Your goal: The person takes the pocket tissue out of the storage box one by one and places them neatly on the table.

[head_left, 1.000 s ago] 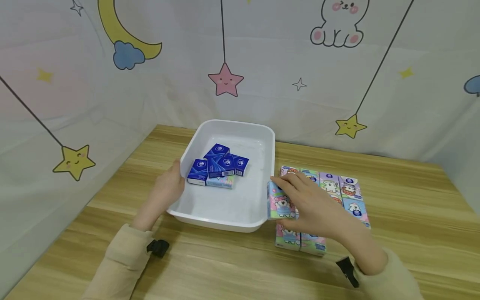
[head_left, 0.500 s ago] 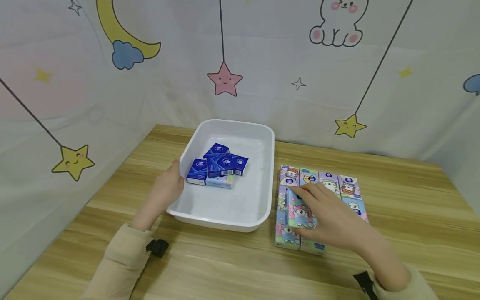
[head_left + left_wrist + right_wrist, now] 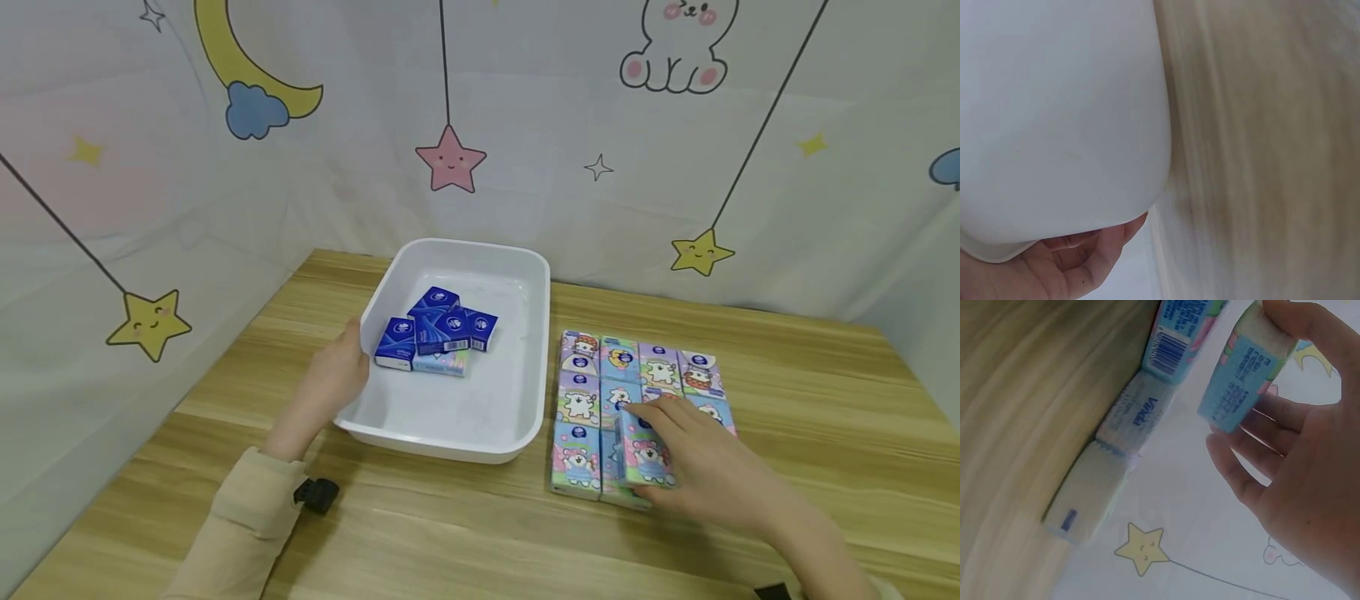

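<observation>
My left hand (image 3: 333, 379) grips the left side of a white plastic tub (image 3: 450, 412); in the left wrist view its fingers (image 3: 1099, 259) curl at the tub's edge. Several dark blue tissue packs (image 3: 442, 329) and a light pastel pack (image 3: 442, 363) lie loosely piled inside. At the right, my right hand (image 3: 720, 467) holds a cartoon-printed tissue pack (image 3: 647, 458) between thumb and fingers, over the near side of a block of similar packs (image 3: 577, 457) laid in rows. The right wrist view shows the held pack's blue printed side (image 3: 1238, 381), apart from the packs below.
The wooden table (image 3: 450, 533) carries the tub at centre and the pack block to its right. A white cloth (image 3: 540, 200) printed with stars, a moon and a bear hangs behind and along the sides.
My right hand has moved the cartoon tissue pack rightward and nearer, away from the tub's right rim to over the pack block. My left hand stays on the tub.
</observation>
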`<state>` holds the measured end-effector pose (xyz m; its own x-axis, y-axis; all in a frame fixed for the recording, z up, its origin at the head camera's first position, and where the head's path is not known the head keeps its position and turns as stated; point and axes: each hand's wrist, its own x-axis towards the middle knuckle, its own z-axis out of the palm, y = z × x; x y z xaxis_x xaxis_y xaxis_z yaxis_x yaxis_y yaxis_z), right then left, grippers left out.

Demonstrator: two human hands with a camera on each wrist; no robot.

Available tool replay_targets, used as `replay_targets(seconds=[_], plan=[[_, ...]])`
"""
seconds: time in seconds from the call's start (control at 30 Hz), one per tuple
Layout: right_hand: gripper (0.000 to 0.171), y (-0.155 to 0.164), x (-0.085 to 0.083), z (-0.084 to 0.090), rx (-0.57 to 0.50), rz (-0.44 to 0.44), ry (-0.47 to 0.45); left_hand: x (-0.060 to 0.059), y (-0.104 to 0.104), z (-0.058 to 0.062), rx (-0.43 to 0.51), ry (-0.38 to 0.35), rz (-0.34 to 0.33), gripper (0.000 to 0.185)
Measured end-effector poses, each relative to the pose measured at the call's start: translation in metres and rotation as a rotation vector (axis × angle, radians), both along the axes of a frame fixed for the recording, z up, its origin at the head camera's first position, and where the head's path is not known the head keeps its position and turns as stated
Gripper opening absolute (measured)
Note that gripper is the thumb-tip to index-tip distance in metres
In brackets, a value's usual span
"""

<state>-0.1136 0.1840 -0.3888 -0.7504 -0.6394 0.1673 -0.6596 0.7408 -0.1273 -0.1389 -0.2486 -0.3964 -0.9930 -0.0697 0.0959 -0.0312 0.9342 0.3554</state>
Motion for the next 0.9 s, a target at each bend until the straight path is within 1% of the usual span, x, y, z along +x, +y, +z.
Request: replay_targets(seconds=[0.17,0.3,0.53,0.73,0.9], plan=[[0.083,0.014,0.005,-0.006,0.008,-0.052,-0.038,0.000,0.001,0.000,0.005,0.004,-0.005,0.051],[0.085,0.021,0.006,-0.010,0.002,-0.080,-0.046,0.000,0.000,-0.001,0.009,0.000,-0.004,0.052],[0.083,0.033,0.009,-0.014,-0.015,-0.083,-0.033,0.001,0.001,0.000,0.013,-0.010,0.000,0.052],[0.082,0.037,0.009,-0.020,0.002,-0.103,-0.054,0.001,0.001,0.000,0.003,0.004,-0.005,0.052],[0.081,0.035,0.011,-0.026,0.007,-0.081,-0.025,0.001,0.001,0.001,0.006,0.005,-0.008,0.052]])
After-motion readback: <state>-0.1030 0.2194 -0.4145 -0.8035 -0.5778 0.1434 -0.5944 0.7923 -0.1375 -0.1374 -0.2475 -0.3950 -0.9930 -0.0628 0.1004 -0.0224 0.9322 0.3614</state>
